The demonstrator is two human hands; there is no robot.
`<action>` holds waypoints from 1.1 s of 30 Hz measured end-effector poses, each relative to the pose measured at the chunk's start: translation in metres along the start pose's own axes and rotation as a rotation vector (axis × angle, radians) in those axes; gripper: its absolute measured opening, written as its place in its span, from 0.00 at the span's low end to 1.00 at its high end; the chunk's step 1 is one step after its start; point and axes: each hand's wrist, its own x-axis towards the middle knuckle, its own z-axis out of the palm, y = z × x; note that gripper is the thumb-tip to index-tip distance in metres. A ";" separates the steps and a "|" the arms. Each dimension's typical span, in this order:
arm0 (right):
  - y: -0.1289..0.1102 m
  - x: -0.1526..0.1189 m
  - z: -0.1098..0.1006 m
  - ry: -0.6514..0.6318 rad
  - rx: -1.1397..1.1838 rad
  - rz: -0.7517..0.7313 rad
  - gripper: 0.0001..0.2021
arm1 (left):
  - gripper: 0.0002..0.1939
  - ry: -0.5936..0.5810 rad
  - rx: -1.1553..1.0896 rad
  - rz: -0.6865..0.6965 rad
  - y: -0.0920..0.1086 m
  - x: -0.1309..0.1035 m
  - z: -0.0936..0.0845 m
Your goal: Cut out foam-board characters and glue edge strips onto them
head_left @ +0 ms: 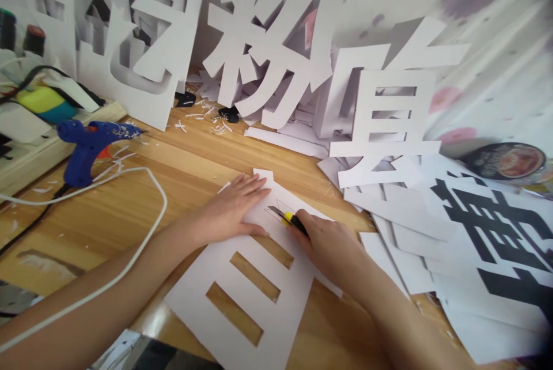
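A white board (294, 306) with several rectangular slots cut through it lies on the wooden table before me. My left hand (235, 206) rests flat on its upper left part, fingers stretched out and thumb apart. In my right hand (326, 240) is a utility knife (289, 219), black and yellow, with its blade out and pointing to the upper left. The blade is over thin drawn lines on the board, just right of my left fingers. Whether its tip touches the board I cannot tell.
A blue glue gun (86, 145) lies at left, beside a white cable (162, 191). Large white cut-out characters (268, 59) stand along the back. Stacked sheets (415, 237), one printed with black characters, cover the right side. Scraps (207, 113) litter the table (194, 151).
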 end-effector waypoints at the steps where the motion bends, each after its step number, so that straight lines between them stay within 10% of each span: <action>1: 0.000 0.002 0.000 -0.007 -0.010 -0.002 0.10 | 0.41 -0.010 0.003 -0.007 0.000 0.000 0.000; 33: -0.003 0.007 0.001 -0.044 -0.065 -0.024 0.11 | 0.41 -0.072 0.010 -0.041 0.002 0.001 0.000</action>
